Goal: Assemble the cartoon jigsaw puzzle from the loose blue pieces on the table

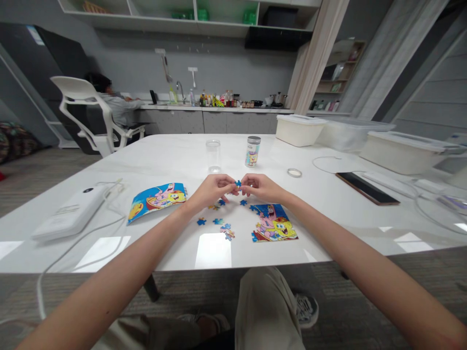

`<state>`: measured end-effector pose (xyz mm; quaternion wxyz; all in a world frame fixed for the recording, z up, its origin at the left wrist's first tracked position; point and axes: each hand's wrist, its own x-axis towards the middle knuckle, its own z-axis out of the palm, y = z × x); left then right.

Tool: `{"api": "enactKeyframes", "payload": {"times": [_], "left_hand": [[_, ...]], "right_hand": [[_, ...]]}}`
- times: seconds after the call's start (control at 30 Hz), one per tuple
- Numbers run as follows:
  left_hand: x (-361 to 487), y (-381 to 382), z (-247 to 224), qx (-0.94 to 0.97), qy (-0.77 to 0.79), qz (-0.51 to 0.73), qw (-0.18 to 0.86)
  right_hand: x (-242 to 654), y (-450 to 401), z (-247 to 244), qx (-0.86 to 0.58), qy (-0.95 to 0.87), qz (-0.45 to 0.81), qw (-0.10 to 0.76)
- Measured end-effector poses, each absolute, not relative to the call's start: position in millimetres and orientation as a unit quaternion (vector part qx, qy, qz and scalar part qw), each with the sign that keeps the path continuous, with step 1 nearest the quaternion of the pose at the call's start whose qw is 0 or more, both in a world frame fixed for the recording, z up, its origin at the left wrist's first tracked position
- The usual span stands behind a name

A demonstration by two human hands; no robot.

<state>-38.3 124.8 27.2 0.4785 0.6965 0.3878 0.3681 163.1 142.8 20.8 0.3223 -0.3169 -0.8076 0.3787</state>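
Beige trousers [268, 308] and dark, white-laced sneakers [306, 311] are worn

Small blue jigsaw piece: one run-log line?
left hand: fingertips on blue jigsaw piece | right hand: fingertips on same piece | partly assembled cartoon puzzle: on white table

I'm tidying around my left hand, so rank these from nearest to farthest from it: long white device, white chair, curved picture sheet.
1. Curved picture sheet, just left of the left hand
2. Long white device, table's left side
3. White chair, beyond the table, far left
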Motion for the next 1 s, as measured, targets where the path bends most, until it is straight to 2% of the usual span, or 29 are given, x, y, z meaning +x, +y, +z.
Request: {"api": "enactKeyframes", "payload": {"times": [0.23,0.47,0.8,1.0], "left_hand": [[-38.1,122.8,23.7,0.718,0.376,0.282,0.513],[-38.0,123.5,26.1,0.714,0.385,0.287,0.508],[-44.7,125.8,27.6,0.768,0.423,0.271,0.398],[-48.5,125.2,30.2,0.788,0.400,0.269,0.383]], "right_hand": [[161.5,143.3,18.6,-0.310,-0.792,0.385,0.360],[161.9,142.0,17.8,-0.315,-0.788,0.393,0.353],[160.5,140.0,16.2,-0.335,-0.824,0.335,0.312],[169.3,145.1,16.2,-0.353,-0.840,0.269,0.313]]}}
